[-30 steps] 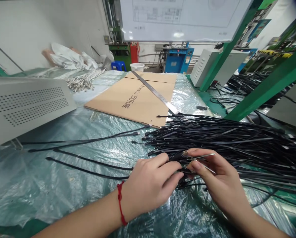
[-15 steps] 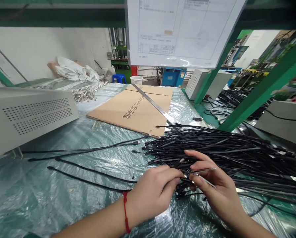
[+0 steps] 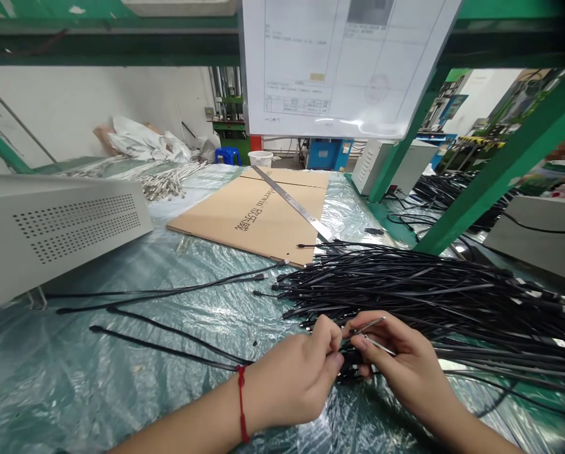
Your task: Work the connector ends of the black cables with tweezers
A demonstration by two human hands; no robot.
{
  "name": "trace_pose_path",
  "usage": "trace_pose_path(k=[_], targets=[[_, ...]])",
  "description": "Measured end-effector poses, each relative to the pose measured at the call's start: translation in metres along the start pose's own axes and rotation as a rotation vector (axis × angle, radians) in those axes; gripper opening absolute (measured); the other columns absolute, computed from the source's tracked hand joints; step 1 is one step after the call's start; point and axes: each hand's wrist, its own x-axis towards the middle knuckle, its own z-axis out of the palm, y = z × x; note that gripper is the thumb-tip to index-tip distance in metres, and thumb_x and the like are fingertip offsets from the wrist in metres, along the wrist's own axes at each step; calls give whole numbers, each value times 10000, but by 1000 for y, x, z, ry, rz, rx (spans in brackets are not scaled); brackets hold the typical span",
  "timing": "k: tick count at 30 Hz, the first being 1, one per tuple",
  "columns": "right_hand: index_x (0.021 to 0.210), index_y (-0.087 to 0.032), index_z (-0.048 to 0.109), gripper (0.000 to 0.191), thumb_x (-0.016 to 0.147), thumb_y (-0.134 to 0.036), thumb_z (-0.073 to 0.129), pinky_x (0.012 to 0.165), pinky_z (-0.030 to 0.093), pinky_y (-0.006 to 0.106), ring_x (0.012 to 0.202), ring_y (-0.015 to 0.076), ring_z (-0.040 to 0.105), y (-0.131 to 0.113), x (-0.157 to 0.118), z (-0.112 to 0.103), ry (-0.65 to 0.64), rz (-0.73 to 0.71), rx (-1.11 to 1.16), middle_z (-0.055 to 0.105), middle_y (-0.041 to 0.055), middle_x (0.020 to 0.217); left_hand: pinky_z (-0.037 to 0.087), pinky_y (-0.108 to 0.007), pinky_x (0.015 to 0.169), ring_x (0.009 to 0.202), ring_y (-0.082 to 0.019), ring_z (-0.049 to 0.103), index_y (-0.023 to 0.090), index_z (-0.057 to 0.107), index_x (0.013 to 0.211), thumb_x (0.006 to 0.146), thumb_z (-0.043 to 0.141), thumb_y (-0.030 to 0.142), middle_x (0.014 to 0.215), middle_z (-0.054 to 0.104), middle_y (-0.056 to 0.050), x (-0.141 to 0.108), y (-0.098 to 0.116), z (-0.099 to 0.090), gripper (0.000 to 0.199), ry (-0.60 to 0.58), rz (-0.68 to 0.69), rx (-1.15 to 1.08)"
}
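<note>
My left hand (image 3: 294, 375), with a red string bracelet (image 3: 241, 403) at the wrist, is pinched closed beside the right fingertips; what it grips is hidden. In my right hand (image 3: 400, 356) are metal tweezers (image 3: 374, 323), held between thumb and fingers. The tips of both hands meet over dark cable ends just in front of a large pile of black cables (image 3: 405, 284). Two black cables (image 3: 169, 350) run leftward from beneath my left hand. Further back, two more cables (image 3: 188, 287) lie on the plastic-covered table (image 3: 135, 391).
A cardboard sheet (image 3: 263, 217) with a steel ruler (image 3: 292, 202) lies behind the cables. A grey perforated box (image 3: 65, 233) stands at left. A printed sheet (image 3: 334, 69) hangs overhead, and a green post (image 3: 500, 164) slants at right. A person (image 3: 564, 151) is partly visible far right.
My right hand has moved slightly left and its fingers have closed in toward the left fingertips. The left fingers have bent up more. The whole view has shifted slightly downward in the frame.
</note>
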Motion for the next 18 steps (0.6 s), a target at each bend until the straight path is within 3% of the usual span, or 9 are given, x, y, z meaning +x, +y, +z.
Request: trace_pose_path(k=[2, 5, 9, 11, 14, 18], targets=[[934, -213, 672, 247, 813, -407, 765, 468, 586, 238, 537, 135, 642, 2, -1, 0, -6, 30, -20, 687, 37, 770, 390, -257, 557, 600, -139, 528, 234, 358, 1008, 991, 432, 260, 720, 540, 38, 3, 0, -8, 80, 16, 3, 4], [912, -195, 676, 288, 781, -425, 792, 491, 602, 255, 563, 147, 659, 2, 3, -2, 26, 60, -13, 689, 45, 779, 486, -251, 635, 725, -137, 619, 227, 404, 1106, 1042, 406, 311, 840, 637, 6, 11, -7, -24, 106, 150, 10, 63], [901, -172, 682, 362, 706, -427, 851, 471, 588, 251, 512, 133, 644, -6, 21, -25, 160, 66, 11, 715, 60, 800, 513, -396, 901, 1002, -208, 628, 199, 504, 1171, 1048, 369, 270, 1097, 654, -87, 18, -45, -59, 195, 355, -63, 265], [890, -161, 706, 402, 635, -405, 898, 455, 573, 248, 504, 136, 641, -10, 35, -52, 295, 70, 16, 724, 68, 804, 416, -489, 1064, 1195, -262, 550, 177, 547, 1211, 1008, 424, 199, 1257, 608, -129, 18, -73, -79, 237, 400, -104, 385], [741, -145, 714, 322, 568, -308, 932, 434, 532, 212, 501, 105, 614, -12, 54, -105, 541, 49, 48, 725, 76, 864, 398, -547, 1066, 1187, -288, 550, 137, 616, 1140, 957, 543, 182, 1214, 623, -130, 12, -110, -104, 202, 370, -184, 518], [724, -132, 666, 150, 758, -164, 809, 440, 479, 159, 519, 60, 562, -10, 67, -171, 869, 6, 71, 650, 12, 731, 478, -466, 986, 1076, -227, 601, 141, 655, 1018, 956, 615, 280, 1113, 645, -73, 6, -131, -116, 157, 284, -209, 605]])
